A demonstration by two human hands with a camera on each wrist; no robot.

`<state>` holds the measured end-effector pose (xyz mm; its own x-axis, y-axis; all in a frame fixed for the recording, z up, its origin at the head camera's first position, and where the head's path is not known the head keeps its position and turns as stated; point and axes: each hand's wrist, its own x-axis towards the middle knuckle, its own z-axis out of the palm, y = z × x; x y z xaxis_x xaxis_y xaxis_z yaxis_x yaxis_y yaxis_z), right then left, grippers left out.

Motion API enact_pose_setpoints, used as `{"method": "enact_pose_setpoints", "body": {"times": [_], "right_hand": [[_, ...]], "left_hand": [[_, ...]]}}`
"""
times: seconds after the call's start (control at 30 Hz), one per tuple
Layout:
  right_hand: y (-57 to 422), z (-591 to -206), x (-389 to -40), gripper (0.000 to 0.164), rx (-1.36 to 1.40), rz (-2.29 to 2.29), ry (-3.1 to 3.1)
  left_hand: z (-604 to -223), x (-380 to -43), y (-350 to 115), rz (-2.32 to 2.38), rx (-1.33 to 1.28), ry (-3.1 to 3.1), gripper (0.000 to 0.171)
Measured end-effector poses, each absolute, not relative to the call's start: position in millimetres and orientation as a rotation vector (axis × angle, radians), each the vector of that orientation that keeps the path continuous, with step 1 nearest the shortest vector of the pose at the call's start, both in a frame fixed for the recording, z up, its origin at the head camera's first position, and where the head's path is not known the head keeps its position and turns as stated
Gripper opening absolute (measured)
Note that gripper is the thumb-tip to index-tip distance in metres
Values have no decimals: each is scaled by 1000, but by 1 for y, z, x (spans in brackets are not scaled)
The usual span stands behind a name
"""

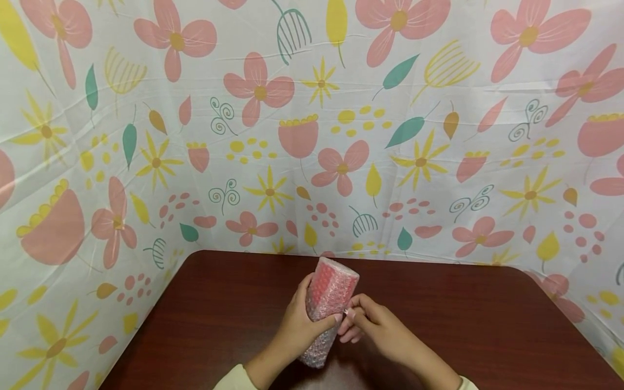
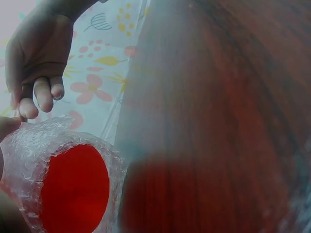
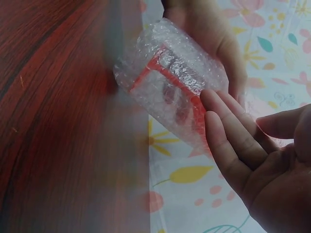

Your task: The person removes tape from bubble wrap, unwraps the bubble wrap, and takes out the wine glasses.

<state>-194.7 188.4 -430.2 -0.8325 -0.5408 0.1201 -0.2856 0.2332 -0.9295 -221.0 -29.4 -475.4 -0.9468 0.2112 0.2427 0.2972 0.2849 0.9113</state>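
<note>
A red object [image 1: 336, 281] is wrapped in clear bubble wrap [image 1: 316, 349] and held tilted above the table. Its rounded red end [image 2: 75, 189] shows in the left wrist view; the right wrist view gives red bands through the clear layers. My left hand [image 1: 298, 322] grips the bundle around its side, thumb across the front. At the bundle's right side my right hand [image 1: 377, 323] pinches a small edge of the wrap between thumb and index finger. The other right-hand fingers [image 3: 238, 141] extend close beside the wrap. What exactly the red object is stays hidden.
A dark reddish-brown wooden table [image 1: 219, 303] lies under the hands. Behind it and at the left hangs a white cloth [image 1: 302, 184] printed with pink flowers and yellow and green leaves.
</note>
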Motion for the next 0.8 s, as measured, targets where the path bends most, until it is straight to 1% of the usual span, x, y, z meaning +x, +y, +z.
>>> {"method": "enact_pose_setpoints", "body": {"times": [0.6, 0.8], "right_hand": [[188, -428, -193, 29, -752, -1602, 2369], [188, -426, -192, 30, -758, -1630, 2336]], "left_hand": [[-475, -221, -28, -1739, -488, -2460, 100], [-475, -221, -29, -1720, -455, -2467, 97]]}}
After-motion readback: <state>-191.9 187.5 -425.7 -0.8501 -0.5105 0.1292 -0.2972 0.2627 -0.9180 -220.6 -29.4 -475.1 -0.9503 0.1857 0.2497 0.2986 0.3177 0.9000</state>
